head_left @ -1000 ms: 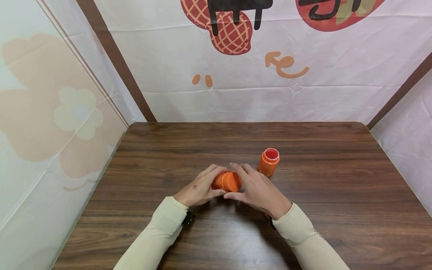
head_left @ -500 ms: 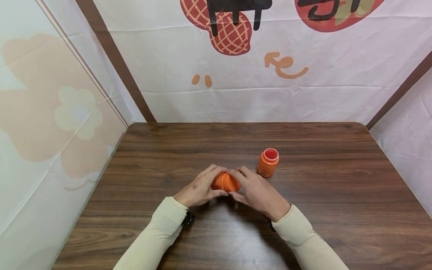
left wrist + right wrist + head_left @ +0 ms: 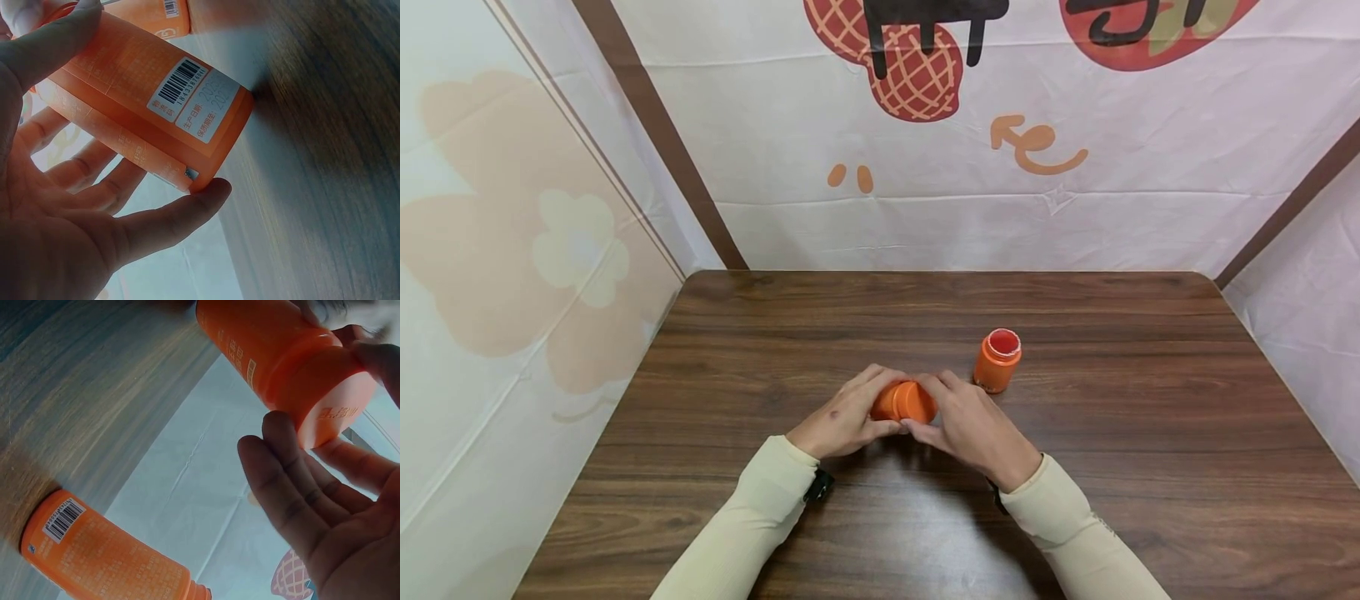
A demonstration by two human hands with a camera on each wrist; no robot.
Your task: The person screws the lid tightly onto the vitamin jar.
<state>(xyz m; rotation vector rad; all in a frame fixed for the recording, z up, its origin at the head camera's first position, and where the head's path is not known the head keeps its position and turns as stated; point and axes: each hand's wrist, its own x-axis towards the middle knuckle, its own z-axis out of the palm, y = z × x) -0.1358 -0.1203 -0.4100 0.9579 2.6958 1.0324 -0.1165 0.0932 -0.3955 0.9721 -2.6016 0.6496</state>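
Observation:
My left hand (image 3: pixel 842 417) grips the body of an orange plastic bottle (image 3: pixel 884 403), which leans with its capped end to the right. In the left wrist view, the bottle (image 3: pixel 144 81) shows a barcode and a white date label near its base. My right hand (image 3: pixel 977 423) pinches the bottle's orange screw cap (image 3: pixel 917 403) between thumb and fingers. Raised lettering marks the top of the cap (image 3: pixel 337 409) in the right wrist view, where some fingers extend beside it.
Behind my right hand, a second orange bottle (image 3: pixel 996 368) stands upright, uncapped, its mouth showing red inside. Both bottles are over a dark wood-grain table (image 3: pixel 820 317). A white printed cloth (image 3: pixel 925 225) hangs at the far edge.
One second ago my right fingers were spread around the cap; they have since drawn in onto it. My left hand and the bottle body stay almost in place.

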